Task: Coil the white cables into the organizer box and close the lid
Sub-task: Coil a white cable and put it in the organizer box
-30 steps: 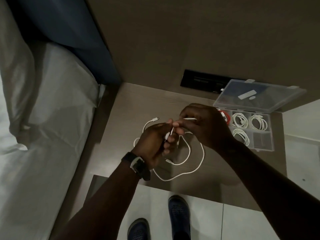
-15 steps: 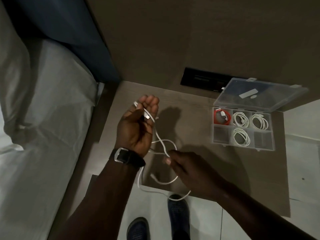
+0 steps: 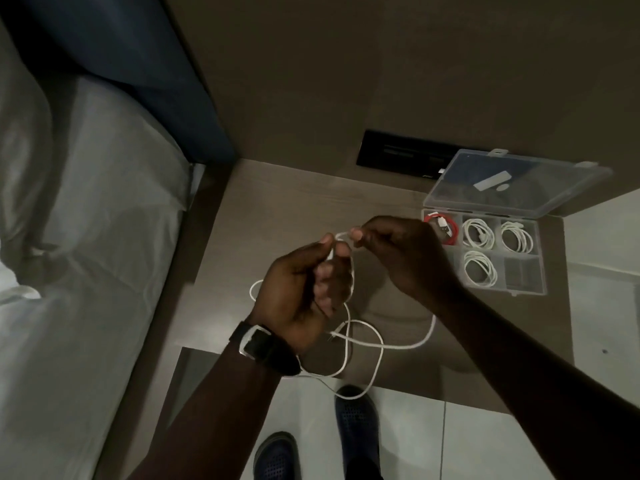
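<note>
A loose white cable [image 3: 363,344] trails in loops over the brown table's front edge. My left hand [image 3: 304,285] grips one end of it, fingers curled, and a strand runs up to my right hand [image 3: 394,251], which pinches the cable just left of the box. The clear organizer box [image 3: 526,289] stands at the table's right with its lid [image 3: 516,181] raised. Three compartments hold coiled white cables [image 3: 479,233], and one holds a red cable [image 3: 441,225], partly hidden by my right hand.
A bed with white sheets [image 3: 86,237] runs along the left. A black socket panel [image 3: 398,155] is set in the wall behind the brown table [image 3: 277,209]. Below the table edge are a tiled floor and my dark shoes [image 3: 356,417].
My right hand has risen from the table's front to meet my left hand near the box, drawing the cable up. My left hand has moved right and lower.
</note>
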The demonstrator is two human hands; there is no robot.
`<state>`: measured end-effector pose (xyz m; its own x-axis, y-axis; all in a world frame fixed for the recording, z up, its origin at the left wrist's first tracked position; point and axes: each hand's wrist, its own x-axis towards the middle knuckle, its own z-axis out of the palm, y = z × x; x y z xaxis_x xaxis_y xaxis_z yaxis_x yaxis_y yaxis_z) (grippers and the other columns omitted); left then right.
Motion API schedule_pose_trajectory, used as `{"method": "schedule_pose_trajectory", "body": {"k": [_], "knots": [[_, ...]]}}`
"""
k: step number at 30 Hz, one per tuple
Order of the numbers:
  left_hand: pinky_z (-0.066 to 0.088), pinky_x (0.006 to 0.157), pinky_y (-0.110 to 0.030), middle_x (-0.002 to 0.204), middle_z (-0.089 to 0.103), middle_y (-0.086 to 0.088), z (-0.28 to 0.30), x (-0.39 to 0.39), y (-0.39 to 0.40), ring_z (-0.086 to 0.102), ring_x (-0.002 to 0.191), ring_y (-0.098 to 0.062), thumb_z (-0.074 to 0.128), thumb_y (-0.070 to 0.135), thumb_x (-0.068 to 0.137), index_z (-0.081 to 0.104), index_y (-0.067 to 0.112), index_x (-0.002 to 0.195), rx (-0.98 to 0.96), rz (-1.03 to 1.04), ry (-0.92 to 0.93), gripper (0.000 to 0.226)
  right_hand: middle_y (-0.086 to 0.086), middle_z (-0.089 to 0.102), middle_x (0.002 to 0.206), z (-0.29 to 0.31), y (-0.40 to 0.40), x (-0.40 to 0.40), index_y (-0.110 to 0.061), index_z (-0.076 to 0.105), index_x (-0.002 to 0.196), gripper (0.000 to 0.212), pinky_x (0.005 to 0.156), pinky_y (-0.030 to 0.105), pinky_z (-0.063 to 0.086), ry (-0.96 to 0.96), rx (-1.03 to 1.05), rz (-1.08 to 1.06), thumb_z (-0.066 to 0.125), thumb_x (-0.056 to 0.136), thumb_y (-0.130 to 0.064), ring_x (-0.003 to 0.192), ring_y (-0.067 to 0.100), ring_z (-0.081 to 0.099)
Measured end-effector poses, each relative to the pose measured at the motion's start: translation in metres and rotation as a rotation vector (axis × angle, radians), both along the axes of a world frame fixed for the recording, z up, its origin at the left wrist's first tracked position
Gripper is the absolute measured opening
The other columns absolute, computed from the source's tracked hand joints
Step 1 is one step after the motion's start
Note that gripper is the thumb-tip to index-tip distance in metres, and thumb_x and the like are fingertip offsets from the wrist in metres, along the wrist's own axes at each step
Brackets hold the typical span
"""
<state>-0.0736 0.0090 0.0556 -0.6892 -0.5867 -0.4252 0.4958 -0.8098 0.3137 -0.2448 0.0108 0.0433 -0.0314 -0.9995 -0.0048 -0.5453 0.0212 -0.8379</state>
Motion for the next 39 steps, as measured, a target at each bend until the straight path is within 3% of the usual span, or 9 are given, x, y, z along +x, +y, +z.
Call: {"method": "schedule_pose_trajectory", "body": {"k": [3, 6, 9, 13, 18, 22, 29, 36, 39], "knots": [[0.042, 0.053, -0.018, 0.067, 0.052, 0.005, 0.004, 0.0, -0.01, 0.048, 0.055, -0.006, 0.035, 0.014, 0.097, 0.06, 0.008, 0.096, 0.097, 0.239, 0.199, 0.025, -0.009, 0.06, 0.058, -0.019, 0.027, 0.029, -0.034, 0.07, 0.089, 0.022, 0.057, 0.026, 0.041, -0.27, 0.201, 0.027, 0.049, 0.092, -0.04, 0.056, -0.001, 0.051], [0.054, 0.062, -0.023, 0.076, 0.066, -0.001, 0.001, 0.01, -0.034, 0.064, 0.066, -0.011, 0.035, 0.012, 0.101, 0.065, 0.005, 0.101, 0.082, 0.517, 0.051, 0.03, -0.011, 0.051, 0.054, -0.015, 0.064, 0.046, -0.044, 0.067, 0.098, 0.02, 0.053, 0.022, 0.037, -0.373, 0.429, 0.116, 0.049, 0.098, -0.034, 0.051, -0.001, 0.044], [0.055, 0.068, -0.028, 0.081, 0.068, -0.006, -0.008, 0.019, -0.05, 0.068, 0.074, -0.018, 0.038, 0.01, 0.101, 0.061, 0.005, 0.1, -0.28, 0.579, -0.376, 0.024, -0.009, 0.044, 0.058, 0.007, 0.086, 0.043, -0.021, 0.066, 0.1, 0.017, 0.048, 0.021, 0.033, -0.495, 0.616, 0.167, 0.049, 0.103, -0.025, 0.051, 0.006, 0.039], [0.05, 0.066, -0.026, 0.079, 0.063, -0.007, -0.019, 0.013, -0.028, 0.061, 0.069, -0.014, 0.039, 0.007, 0.103, 0.059, 0.0, 0.095, -0.936, 0.118, -0.876, 0.023, 0.0, 0.05, 0.057, 0.038, 0.057, 0.017, -0.004, 0.062, 0.094, 0.015, 0.049, 0.026, 0.052, -0.665, 0.569, 0.008, 0.053, 0.1, -0.015, 0.049, 0.011, 0.053], [0.038, 0.048, -0.024, 0.06, 0.054, -0.006, -0.001, -0.001, -0.003, 0.045, 0.047, -0.016, 0.04, 0.023, 0.103, 0.063, -0.006, 0.09, -0.676, -0.11, -0.797, 0.039, -0.017, 0.056, 0.058, 0.034, 0.01, -0.002, -0.009, 0.068, 0.092, 0.022, 0.049, 0.011, 0.037, -0.244, 0.198, 0.031, 0.05, 0.099, -0.02, 0.049, 0.0, 0.05], [0.029, 0.044, -0.021, 0.059, 0.039, 0.001, 0.017, -0.004, -0.005, 0.034, 0.046, -0.01, 0.041, 0.027, 0.099, 0.061, 0.006, 0.086, -0.342, -0.092, -0.364, 0.032, -0.005, 0.072, 0.088, 0.013, -0.002, 0.0, -0.012, 0.07, 0.095, 0.024, 0.077, 0.029, 0.052, -0.008, -0.082, 0.027, 0.051, 0.098, -0.027, 0.085, 0.009, 0.068], [0.049, 0.056, -0.022, 0.07, 0.056, 0.001, 0.009, -0.002, -0.028, 0.054, 0.059, -0.01, 0.034, 0.016, 0.102, 0.06, 0.006, 0.097, 0.006, 0.413, -0.026, 0.028, -0.022, 0.059, 0.061, -0.016, 0.051, 0.026, -0.03, 0.061, 0.097, 0.027, 0.06, 0.031, 0.043, 0.033, 0.15, 0.084, 0.04, 0.096, -0.047, 0.057, -0.001, 0.05], [0.052, 0.068, -0.029, 0.08, 0.062, -0.01, -0.015, -0.006, -0.021, 0.061, 0.074, -0.02, 0.039, 0.013, 0.103, 0.058, -0.005, 0.099, -0.759, 0.193, -0.793, 0.026, -0.01, 0.045, 0.057, 0.041, 0.086, 0.01, -0.024, 0.055, 0.091, 0.032, 0.056, 0.026, 0.042, 0.192, 0.096, 0.315, 0.038, 0.1, -0.05, 0.053, 0.007, 0.047], [0.049, 0.063, -0.028, 0.072, 0.062, -0.01, -0.011, -0.018, 0.003, 0.059, 0.064, -0.019, 0.042, 0.017, 0.102, 0.061, -0.001, 0.09, -0.857, -0.034, -0.802, 0.029, -0.01, 0.061, 0.066, 0.057, 0.054, -0.007, -0.022, 0.065, 0.089, 0.03, 0.059, 0.014, 0.038, 0.264, -0.096, 0.169, 0.043, 0.098, -0.041, 0.06, 0.005, 0.053]]}}
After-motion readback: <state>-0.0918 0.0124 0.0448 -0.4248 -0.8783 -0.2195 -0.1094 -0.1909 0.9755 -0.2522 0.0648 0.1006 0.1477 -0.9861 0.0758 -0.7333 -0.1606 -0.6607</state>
